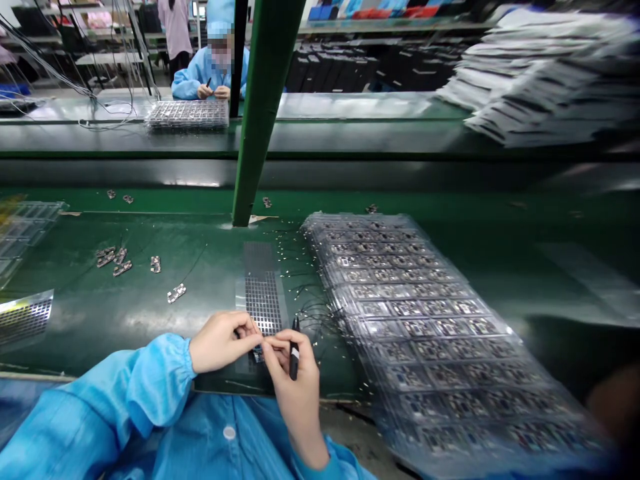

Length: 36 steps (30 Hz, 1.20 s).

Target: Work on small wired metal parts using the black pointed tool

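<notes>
A narrow sheet [261, 297] lay flat, its far part plain and dark, the rest a grid of small, shiny dark squares on clear backing. Over its near end, a small circuit board [258, 355], bluish with silvery parts, was pinched at the fingertips of the left hand [223, 341] and right hand [304, 397], mostly hidden. Just right of the sheet, a black pen-like tool [295, 357] with a pale band stood slanted in the right hand, narrow end pointing away.
</notes>
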Each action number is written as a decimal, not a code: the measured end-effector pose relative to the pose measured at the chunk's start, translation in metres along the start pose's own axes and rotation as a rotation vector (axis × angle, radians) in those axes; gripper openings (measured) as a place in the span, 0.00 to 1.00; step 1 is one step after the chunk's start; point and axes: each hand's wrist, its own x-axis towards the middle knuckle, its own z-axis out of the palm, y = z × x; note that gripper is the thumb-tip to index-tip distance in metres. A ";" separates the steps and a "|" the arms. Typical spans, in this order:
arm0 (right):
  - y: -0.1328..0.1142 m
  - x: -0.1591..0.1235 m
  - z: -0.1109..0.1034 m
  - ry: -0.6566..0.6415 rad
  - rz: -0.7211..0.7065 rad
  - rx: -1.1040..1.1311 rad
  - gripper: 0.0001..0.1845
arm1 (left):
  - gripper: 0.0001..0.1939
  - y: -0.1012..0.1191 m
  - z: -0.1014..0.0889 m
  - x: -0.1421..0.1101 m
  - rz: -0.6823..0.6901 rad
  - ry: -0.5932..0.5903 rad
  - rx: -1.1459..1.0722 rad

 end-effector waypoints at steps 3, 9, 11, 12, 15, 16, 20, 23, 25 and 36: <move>-0.001 0.001 -0.007 -0.007 0.015 0.004 0.10 | 0.07 -0.001 -0.003 0.001 -0.021 0.010 -0.040; 0.006 0.002 -0.045 -0.039 0.166 0.153 0.25 | 0.08 -0.004 -0.014 0.005 -0.061 -0.022 -0.045; 0.009 0.000 -0.053 -0.103 0.218 0.133 0.26 | 0.08 -0.006 -0.013 0.005 -0.047 -0.084 -0.025; 0.009 -0.001 -0.053 -0.123 0.237 0.105 0.26 | 0.07 -0.007 -0.012 0.005 -0.030 -0.115 -0.012; 0.006 -0.001 -0.047 -0.112 0.224 -0.006 0.23 | 0.06 -0.009 -0.009 0.005 0.024 -0.173 0.028; 0.004 -0.001 -0.043 -0.087 0.195 -0.042 0.21 | 0.06 -0.009 -0.009 0.005 0.028 -0.183 0.036; -0.001 0.002 -0.035 -0.036 0.090 -0.162 0.16 | 0.06 -0.008 -0.009 0.006 0.018 -0.189 0.053; -0.001 0.002 -0.036 -0.074 0.076 -0.234 0.15 | 0.06 -0.007 -0.009 0.006 0.021 -0.182 0.065; 0.000 0.001 -0.038 -0.084 0.090 -0.251 0.14 | 0.06 -0.006 -0.008 0.006 0.016 -0.182 0.064; 0.004 -0.004 -0.034 0.008 0.134 -0.226 0.16 | 0.06 -0.008 -0.006 0.007 0.014 -0.171 0.073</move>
